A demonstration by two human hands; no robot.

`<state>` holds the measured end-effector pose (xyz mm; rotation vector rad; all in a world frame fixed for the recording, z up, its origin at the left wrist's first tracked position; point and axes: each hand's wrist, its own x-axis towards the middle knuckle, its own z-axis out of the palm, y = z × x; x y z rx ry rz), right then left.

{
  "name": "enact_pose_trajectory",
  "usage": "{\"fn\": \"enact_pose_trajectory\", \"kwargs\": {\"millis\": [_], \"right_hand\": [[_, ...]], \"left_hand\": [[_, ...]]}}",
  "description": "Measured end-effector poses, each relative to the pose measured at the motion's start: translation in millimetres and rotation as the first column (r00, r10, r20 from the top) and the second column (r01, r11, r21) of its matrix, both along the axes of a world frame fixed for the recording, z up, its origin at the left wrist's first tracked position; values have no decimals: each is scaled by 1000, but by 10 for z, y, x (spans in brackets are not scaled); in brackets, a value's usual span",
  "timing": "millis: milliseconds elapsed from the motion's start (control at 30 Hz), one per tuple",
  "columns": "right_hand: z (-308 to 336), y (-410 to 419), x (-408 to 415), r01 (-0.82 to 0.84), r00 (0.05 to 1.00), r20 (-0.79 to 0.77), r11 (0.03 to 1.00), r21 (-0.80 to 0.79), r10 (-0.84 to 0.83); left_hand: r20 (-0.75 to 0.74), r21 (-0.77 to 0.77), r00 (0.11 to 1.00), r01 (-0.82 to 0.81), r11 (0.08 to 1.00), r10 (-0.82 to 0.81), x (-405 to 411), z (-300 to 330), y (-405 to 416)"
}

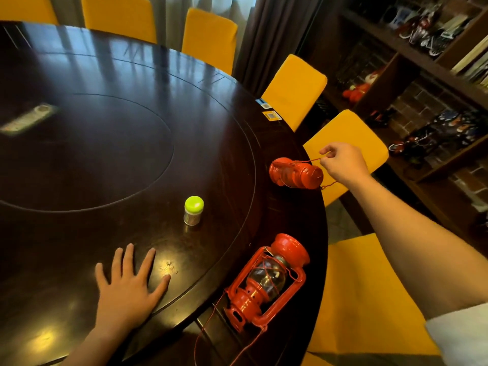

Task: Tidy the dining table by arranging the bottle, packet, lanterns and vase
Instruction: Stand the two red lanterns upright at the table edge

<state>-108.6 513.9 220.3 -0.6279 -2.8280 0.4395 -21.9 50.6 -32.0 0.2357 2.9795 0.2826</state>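
Two red lanterns lie on their sides near the right edge of the round dark table point(105, 159). My right hand point(343, 162) pinches the thin wire handle of the far lantern point(295, 173), just right of it. The near lantern point(266, 281), with a glass globe, lies close to the table's front-right rim, its wire trailing toward me. A small bottle with a lime-green cap point(193, 210) stands upright between them, further in. My left hand point(129, 286) rests flat on the tabletop with fingers spread. A blurred flat packet point(26, 118) lies at the far left. No vase is in view.
Yellow-covered chairs point(295, 88) ring the table at the back and right. Dark shelves point(422, 75) packed with objects line the right wall. Two stickers point(272, 115) sit on the table's right rim. An inset turntable circle marks the table's middle.
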Motion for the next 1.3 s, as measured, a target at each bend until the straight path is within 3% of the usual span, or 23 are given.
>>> {"fn": "enact_pose_trajectory", "kwargs": {"millis": [600, 1000, 1200, 1300], "right_hand": [[276, -167, -294, -108, 991, 101, 966, 236, 86], [176, -201, -138, -106, 994, 56, 973, 205, 96], [56, -309, -21, -124, 973, 228, 895, 429, 25], [-6, -382, 55, -130, 973, 230, 858, 497, 14]], "left_hand": [[-43, -32, 999, 17, 999, -19, -2, -38, 48], [-22, -13, 1000, -5, 1000, 5, -12, -52, 102], [-5, 4, 1000, -7, 1000, 7, -9, 16, 119], [45, -9, 999, -6, 1000, 6, -7, 22, 119]]}}
